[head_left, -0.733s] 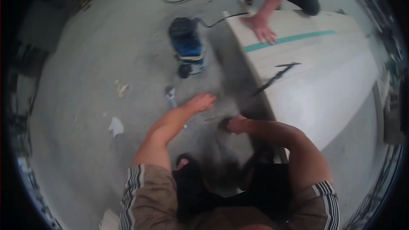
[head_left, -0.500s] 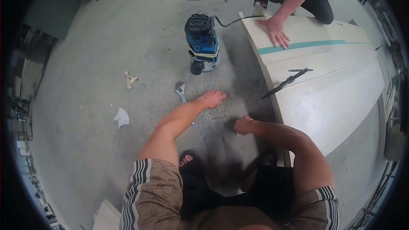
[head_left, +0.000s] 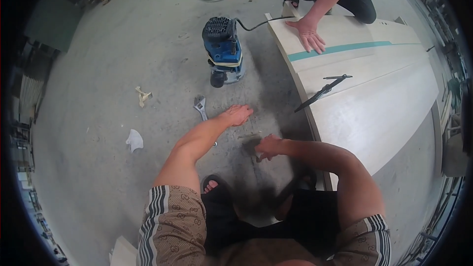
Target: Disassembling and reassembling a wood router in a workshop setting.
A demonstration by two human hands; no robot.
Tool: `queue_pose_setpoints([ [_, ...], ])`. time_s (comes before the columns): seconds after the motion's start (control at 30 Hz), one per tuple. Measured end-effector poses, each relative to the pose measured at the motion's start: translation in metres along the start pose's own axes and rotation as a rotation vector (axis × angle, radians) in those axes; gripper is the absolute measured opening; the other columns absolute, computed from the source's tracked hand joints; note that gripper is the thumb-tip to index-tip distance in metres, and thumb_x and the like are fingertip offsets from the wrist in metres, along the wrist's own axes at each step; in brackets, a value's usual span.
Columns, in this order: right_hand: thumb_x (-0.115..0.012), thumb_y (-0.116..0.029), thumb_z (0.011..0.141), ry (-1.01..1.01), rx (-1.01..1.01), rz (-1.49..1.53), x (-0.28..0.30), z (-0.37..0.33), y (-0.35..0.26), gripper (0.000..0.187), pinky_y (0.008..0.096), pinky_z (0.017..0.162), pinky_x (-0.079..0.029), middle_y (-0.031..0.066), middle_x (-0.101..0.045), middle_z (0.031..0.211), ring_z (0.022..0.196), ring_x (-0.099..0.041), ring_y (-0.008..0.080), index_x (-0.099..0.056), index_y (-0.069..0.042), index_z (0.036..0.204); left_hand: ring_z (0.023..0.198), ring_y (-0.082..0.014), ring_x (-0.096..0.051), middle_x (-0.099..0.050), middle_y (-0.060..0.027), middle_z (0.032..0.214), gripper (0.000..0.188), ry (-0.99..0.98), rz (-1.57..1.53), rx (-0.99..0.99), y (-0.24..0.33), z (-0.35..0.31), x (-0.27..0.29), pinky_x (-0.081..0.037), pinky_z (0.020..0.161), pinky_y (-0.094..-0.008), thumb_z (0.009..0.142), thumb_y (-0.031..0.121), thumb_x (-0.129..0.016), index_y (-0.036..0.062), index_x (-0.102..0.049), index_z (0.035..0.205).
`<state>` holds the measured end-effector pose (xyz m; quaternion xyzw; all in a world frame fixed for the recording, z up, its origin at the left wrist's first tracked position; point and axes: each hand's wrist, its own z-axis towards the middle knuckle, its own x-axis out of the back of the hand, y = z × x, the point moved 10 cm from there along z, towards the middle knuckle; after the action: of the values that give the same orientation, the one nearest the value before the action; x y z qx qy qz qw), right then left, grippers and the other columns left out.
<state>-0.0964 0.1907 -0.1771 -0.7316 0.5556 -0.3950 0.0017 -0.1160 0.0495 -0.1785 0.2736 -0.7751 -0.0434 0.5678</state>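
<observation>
Hands (head_left: 239, 115) apart, wrench (head_left: 200, 107) partly hidden

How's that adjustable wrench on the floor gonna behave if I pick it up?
The adjustable wrench looks like metal, so it's probably stiff and heavy for its size. Its broad head may make it end-heavy. Lying flat, it likely won't roll.

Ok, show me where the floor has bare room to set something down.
One bare patch of floor lies between the adjustable wrench and the white scrap; another, shadowed, between the blue router and the pale panel. It's crowded near the wrench, left hand and right hand.
</observation>
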Motion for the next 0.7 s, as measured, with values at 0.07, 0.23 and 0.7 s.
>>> queue_pose_setpoints([
  [0.07,-0.062,-0.033,0.075,0.257,-0.062,-0.124,0.011,-0.006,0.022,0.026,0.0439,0.068,-0.051,0.0079,-0.067,0.083,0.081,-0.065,0.0277,-0.064,-0.009,0.084,0.098,-0.0383,-0.055,-0.054,-0.0184,0.105,0.024,0.011,-0.019,0.018,0.007,0.004,0.007,-0.045,0.083,-0.0478,0.083,0.014,-0.049,0.0052,-0.049,0.105],
  [0.23,-0.067,-0.028,0.071,0.28,-0.08,-0.144,0.018,-0.01,0.045,0.037,0.0445,0.07,-0.05,0.012,-0.065,0.091,0.086,-0.064,0.0307,-0.058,-0.01,0.102,0.1,-0.0389,-0.055,-0.055,-0.0184,0.108,0.026,0.006,-0.01,0.025,0.001,0.002,0.009,-0.045,0.085,-0.0481,0.084,0.018,-0.05,0.0049,-0.047,0.107],
  [0.7,-0.062,-0.022,0.069,0.313,-0.071,-0.181,0.024,-0.023,0.062,0.019,0.0436,0.067,-0.05,0.0119,-0.065,0.084,0.08,-0.064,0.0306,-0.064,-0.007,0.081,0.098,-0.0409,-0.056,-0.06,-0.0221,0.099,0.032,-0.054,0.008,0.081,-0.007,-0.009,0.003,-0.044,0.085,-0.0477,0.089,0.028,-0.049,0.001,-0.047,0.106],
])
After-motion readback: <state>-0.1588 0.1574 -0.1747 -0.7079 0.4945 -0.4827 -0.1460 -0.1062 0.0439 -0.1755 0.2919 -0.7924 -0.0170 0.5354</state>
